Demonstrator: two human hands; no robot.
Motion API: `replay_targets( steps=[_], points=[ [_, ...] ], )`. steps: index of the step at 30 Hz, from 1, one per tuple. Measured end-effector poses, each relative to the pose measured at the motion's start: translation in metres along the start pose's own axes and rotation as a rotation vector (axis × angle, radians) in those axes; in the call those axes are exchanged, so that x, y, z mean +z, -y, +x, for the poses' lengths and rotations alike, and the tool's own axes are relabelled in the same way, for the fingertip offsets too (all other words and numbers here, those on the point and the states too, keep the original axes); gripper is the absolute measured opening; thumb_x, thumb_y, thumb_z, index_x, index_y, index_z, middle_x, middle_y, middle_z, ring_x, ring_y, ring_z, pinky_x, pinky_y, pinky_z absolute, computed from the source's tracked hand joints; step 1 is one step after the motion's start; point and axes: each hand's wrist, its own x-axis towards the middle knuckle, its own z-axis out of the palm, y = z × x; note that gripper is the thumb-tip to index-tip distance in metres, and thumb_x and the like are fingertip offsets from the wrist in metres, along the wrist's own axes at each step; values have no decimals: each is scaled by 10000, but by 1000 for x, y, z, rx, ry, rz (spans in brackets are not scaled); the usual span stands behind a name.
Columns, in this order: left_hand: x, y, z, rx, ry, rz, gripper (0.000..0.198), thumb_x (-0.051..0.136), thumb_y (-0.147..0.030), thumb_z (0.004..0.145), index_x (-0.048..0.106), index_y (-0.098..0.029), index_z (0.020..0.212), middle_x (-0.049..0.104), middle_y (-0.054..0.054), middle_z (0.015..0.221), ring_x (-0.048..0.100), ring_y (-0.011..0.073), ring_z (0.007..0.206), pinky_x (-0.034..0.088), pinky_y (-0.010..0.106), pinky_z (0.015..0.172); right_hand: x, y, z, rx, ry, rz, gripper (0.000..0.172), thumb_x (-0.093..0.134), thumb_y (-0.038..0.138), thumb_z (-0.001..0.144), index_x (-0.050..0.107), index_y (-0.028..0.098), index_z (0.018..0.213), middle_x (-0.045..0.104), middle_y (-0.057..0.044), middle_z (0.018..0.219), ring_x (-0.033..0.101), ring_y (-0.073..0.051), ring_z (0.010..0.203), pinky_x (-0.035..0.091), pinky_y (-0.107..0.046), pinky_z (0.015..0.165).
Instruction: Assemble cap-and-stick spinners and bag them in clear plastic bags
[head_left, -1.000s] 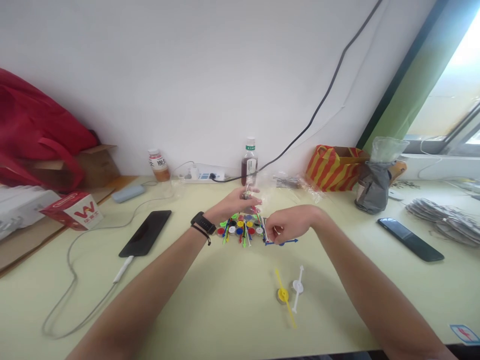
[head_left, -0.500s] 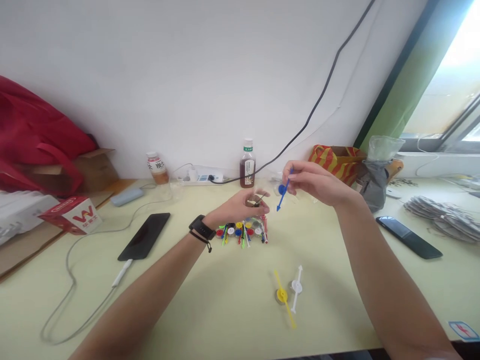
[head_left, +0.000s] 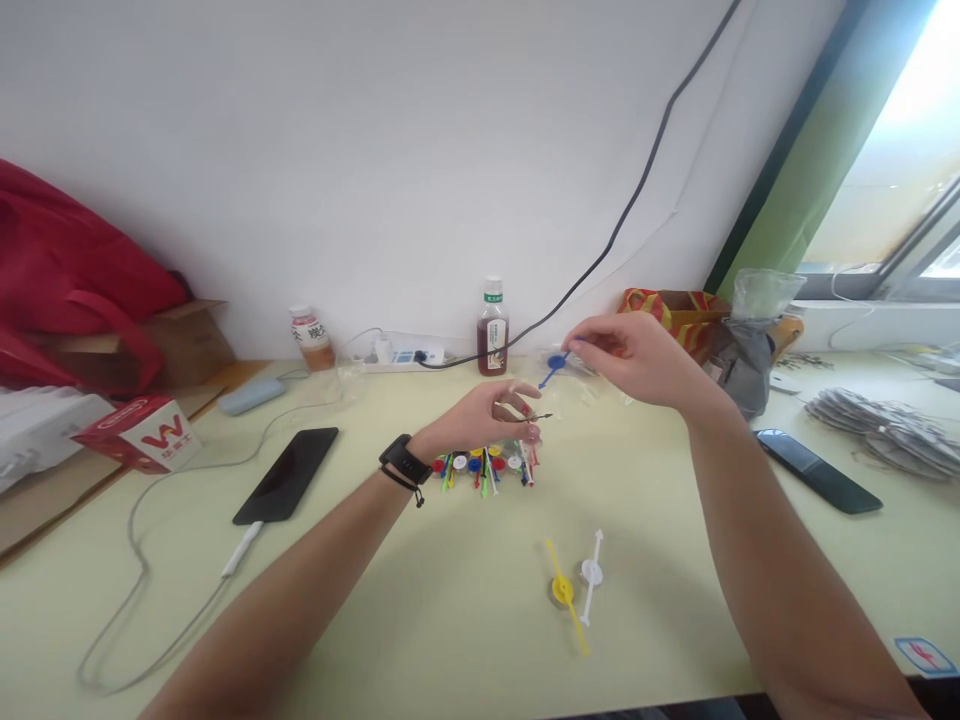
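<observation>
The right hand pinches a blue arrow spinner between thumb and fingers, held up off the surface with one tip slanting down toward the left hand. The left hand curls its fingers around a dark arrow-tipped piece, just above the packed multicoloured spinners. Nearer the person, a yellow arrow spinner and a white arrow spinner lie side by side on the surface
</observation>
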Motion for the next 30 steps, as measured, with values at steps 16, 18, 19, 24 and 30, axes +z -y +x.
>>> replay_targets(
  steps=[16, 18, 19, 24, 30],
  points=[
    [10, 17, 11, 141, -281, -69, 527, 853, -409, 800, 659, -177, 1231, 738, 85, 1010, 765, 230, 846, 587, 290, 674, 35, 27, 4, 180, 33, 60, 363, 544, 472, 984, 745, 185, 893, 758, -51, 896, 537, -118, 560, 409, -268, 542],
    [8, 18, 11, 128, -281, -80, 535, 850, -411, 806, 647, -175, 1241, 741, 90, 999, 776, 245, 862, 604, 324, 727, 34, 17, 3, 137, 10, -27, 360, 575, 525, 968, 736, 213, 1047, 745, -49, 967, 539, -124, 584, 422, -278, 575],
    [7, 18, 11, 127, -273, -90, 536, 846, -410, 812, 642, -176, 1248, 740, 91, 999, 780, 252, 877, 609, 340, 754, 34, 12, 3, 117, 16, -64, 366, 603, 532, 953, 725, 226, 1112, 734, -52, 999, 546, -130, 602, 429, -283, 589],
    [3, 15, 8, 109, -233, -118, 503, 825, -393, 841, 635, -185, 1258, 721, 83, 1035, 789, 257, 913, 610, 352, 812, 34, -6, 0, -15, 66, -182, 237, 636, 403, 946, 718, 237, 1093, 622, -94, 1190, 601, -163, 740, 477, -316, 685],
    [1, 15, 7, 89, -184, -35, 560, 841, -397, 817, 626, -202, 1296, 727, 87, 1038, 776, 234, 868, 555, 252, 620, 42, -2, 2, -26, 105, -72, 357, 619, 359, 949, 623, 249, 1289, 671, -78, 1201, 586, -140, 665, 457, -292, 634]
  ],
)
